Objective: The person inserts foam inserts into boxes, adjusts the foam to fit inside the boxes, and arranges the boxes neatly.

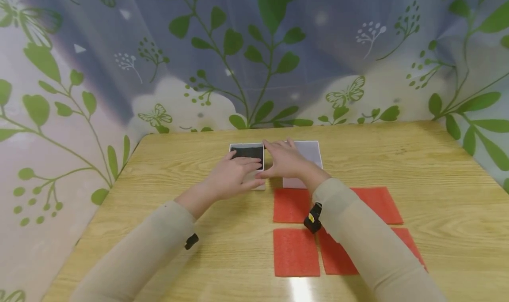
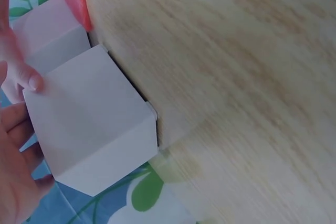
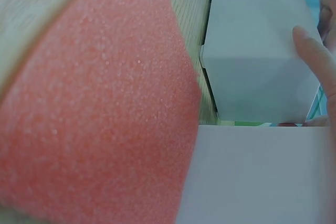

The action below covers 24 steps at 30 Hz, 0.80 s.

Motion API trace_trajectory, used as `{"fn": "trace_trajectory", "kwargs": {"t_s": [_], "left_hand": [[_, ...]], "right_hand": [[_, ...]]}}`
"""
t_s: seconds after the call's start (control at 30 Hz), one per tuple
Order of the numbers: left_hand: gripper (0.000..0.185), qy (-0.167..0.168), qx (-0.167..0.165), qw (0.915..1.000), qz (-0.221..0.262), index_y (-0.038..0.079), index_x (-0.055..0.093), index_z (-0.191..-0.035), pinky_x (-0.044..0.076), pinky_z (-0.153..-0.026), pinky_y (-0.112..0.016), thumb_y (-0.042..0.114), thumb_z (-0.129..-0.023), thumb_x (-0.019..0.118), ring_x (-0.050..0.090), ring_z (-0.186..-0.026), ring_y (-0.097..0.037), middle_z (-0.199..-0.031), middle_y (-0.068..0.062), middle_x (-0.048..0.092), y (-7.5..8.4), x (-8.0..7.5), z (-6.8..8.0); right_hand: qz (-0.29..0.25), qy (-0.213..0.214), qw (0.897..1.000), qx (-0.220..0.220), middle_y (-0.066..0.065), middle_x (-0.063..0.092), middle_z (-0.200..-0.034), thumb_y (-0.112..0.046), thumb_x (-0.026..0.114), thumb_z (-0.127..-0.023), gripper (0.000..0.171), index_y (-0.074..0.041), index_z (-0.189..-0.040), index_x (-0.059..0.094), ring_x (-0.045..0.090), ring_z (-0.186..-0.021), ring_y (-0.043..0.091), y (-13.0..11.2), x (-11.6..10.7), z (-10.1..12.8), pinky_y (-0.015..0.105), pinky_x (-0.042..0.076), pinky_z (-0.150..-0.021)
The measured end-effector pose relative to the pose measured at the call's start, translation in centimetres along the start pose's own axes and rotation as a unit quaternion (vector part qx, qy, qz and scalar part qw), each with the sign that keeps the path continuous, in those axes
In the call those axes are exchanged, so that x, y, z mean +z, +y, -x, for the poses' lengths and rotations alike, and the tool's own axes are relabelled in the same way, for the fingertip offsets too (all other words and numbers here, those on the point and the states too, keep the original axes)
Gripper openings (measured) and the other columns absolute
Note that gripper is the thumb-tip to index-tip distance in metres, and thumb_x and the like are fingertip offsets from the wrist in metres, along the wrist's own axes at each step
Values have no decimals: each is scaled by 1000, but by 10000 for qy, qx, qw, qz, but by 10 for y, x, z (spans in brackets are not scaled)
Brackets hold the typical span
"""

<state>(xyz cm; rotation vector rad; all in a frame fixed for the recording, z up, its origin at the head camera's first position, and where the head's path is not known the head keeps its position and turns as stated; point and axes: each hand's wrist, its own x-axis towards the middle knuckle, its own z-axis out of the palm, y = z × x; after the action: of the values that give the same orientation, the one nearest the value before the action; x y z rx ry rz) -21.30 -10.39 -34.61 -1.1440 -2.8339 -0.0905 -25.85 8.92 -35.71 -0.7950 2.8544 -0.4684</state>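
Probably a staged recording booth, not a lived-in room: a plain wooden table [image 1: 397, 160] fills the lower half of the head view, and a printed curtain [image 1: 238, 50] of green leaves and butterflies closes off the top and both sides, hiding whatever room lies behind it

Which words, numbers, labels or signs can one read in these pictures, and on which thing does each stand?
There are none to read.
White box: plain white sides and a black top, no print, in all three views.
Pale lid beside it: blank.
Red foam pads: bare.
Patterned cloth: only leaves and butterflies, no letters.
Small black device at the right sleeve: a yellow mark, too small to read.
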Motion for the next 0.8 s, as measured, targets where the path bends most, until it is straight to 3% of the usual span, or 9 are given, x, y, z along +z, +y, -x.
{"fn": "trace_trajectory", "kwargs": {"t_s": [0.27, 0.5, 0.8], "left_hand": [[53, -111, -125, 9996, 224, 13, 59, -128, 24, -104, -57, 52, -93, 47, 47, -124, -20, -133, -4, 53, 2, 1, 0], [47, 68, -243, 9995, 206, 12, 65, -119, 28, -101, -58, 48, -93, 50, 51, -119, -20, -127, -5, 58, -5, 2, 5], [38, 515, 217, 9984, 113, 12, 68, -111, 40, -95, -46, 42, -93, 53, 56, -108, -20, -117, -5, 62, -3, 6, 5]], "right_hand": [[5, -9, 10000, 44, 8, 35, -146, -63, 67, -73, 107, -7, -150, 17, 23, -137, 30, 0, 0, 0, 52, -4, -109], [72, -34, 10000, 29, 10, 34, -147, -61, 68, -74, 106, -7, -150, 16, 24, -136, 30, -1, 0, 0, 53, -2, -109], [-18, -26, 10000, 45, 10, 33, -147, -60, 68, -74, 107, -7, -150, 16, 23, -136, 30, -2, -1, 1, 52, -4, -109]]}}
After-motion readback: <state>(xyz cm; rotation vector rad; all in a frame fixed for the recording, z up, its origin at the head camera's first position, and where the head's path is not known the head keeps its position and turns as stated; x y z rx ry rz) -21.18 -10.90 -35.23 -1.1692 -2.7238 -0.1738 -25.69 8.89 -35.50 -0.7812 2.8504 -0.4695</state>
